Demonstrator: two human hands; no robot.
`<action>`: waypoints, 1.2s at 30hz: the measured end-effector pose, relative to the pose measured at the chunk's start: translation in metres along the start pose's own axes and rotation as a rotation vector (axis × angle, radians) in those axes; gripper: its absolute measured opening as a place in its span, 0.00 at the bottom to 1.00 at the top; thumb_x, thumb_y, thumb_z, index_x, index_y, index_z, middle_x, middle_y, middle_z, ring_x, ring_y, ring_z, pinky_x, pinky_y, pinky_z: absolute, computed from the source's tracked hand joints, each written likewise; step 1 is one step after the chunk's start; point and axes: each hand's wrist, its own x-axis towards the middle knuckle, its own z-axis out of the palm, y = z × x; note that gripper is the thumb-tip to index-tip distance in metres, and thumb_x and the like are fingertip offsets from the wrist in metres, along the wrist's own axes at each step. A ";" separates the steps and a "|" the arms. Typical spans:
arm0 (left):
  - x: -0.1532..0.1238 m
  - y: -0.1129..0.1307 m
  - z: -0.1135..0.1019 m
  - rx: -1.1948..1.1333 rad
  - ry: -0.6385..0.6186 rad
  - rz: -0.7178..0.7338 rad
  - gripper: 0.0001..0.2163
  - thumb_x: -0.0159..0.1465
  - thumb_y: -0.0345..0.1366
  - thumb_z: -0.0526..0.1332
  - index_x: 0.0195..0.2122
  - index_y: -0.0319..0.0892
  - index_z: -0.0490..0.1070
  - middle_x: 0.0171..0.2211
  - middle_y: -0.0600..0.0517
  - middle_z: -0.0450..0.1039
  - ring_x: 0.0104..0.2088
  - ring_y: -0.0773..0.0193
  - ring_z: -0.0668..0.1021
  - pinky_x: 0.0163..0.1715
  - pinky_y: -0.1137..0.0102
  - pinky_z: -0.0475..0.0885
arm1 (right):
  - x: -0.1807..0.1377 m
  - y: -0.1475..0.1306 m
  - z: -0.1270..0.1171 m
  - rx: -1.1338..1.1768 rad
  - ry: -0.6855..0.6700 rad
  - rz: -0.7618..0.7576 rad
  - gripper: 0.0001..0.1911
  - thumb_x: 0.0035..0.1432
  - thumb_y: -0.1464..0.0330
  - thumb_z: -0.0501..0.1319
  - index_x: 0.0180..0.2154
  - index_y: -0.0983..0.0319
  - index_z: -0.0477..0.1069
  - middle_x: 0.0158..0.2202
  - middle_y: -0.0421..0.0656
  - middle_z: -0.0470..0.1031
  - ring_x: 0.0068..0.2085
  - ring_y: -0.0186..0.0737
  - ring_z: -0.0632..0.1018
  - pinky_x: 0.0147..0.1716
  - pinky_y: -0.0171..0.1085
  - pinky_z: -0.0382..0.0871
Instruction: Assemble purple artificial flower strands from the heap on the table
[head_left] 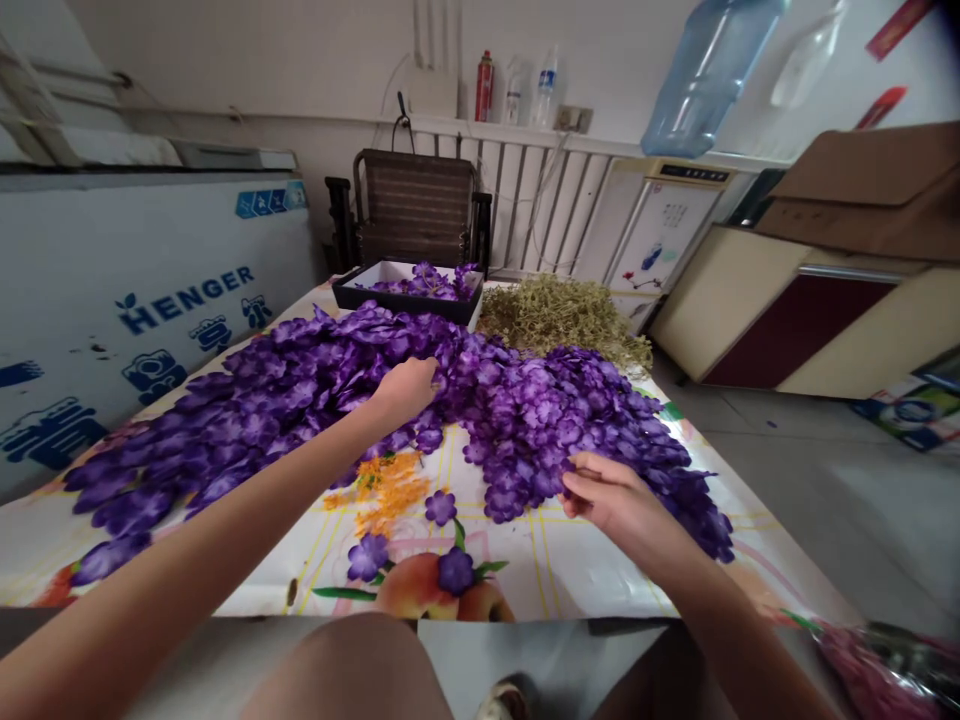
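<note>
The left hand (405, 390) is laid on the large heap of purple cloth flowers (517, 420), which is spread across the table. Its fingers are curled down and hidden among the blossoms, so whether anything is held cannot be told. The right hand (619, 497) is placed at the heap's near right edge, with its fingers (589, 475) drawn narrowly together against the blossoms; whether a flower is pinched between them cannot be told. One black tray (405, 305) is set behind the heap at the far end of the table, and a smaller pile of the same purple flowers is held in it. One heap of dried green sprigs (562, 315) is placed just beside the tray. The table is covered by one printed tablecloth (570, 575), on which three purple flowers are shown near the person's lap. Beyond the table, one woven-backed chair (416, 205) is placed before one white radiator (540, 195). One red can (484, 87) and two plastic bottles (547, 88) are lined up on a ledge above it. One large white chest freezer (150, 320) is seen on the left, and one upturned blue water jug (705, 80) is seen at upper right.
</note>
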 end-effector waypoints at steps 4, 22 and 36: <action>0.014 -0.002 0.006 0.051 -0.058 -0.050 0.14 0.65 0.37 0.59 0.51 0.39 0.67 0.49 0.46 0.69 0.45 0.56 0.75 0.42 0.58 0.74 | -0.008 0.002 -0.012 -0.048 -0.001 0.007 0.13 0.43 0.64 0.71 0.26 0.64 0.71 0.21 0.37 0.71 0.24 0.32 0.71 0.26 0.32 0.65; 0.018 -0.024 0.022 -0.117 -0.132 -0.226 0.15 0.65 0.37 0.60 0.51 0.40 0.67 0.49 0.46 0.69 0.46 0.56 0.75 0.42 0.59 0.74 | -0.018 -0.001 0.003 -0.083 -0.083 -0.004 0.12 0.47 0.64 0.69 0.31 0.63 0.71 0.22 0.37 0.72 0.27 0.35 0.75 0.32 0.35 0.66; -0.013 -0.021 -0.031 -0.658 -0.254 -0.361 0.15 0.66 0.38 0.58 0.52 0.39 0.66 0.49 0.45 0.69 0.44 0.56 0.76 0.42 0.57 0.74 | -0.020 -0.010 0.013 -0.095 -0.033 -0.045 0.13 0.46 0.63 0.70 0.33 0.62 0.73 0.24 0.39 0.75 0.27 0.37 0.76 0.32 0.36 0.67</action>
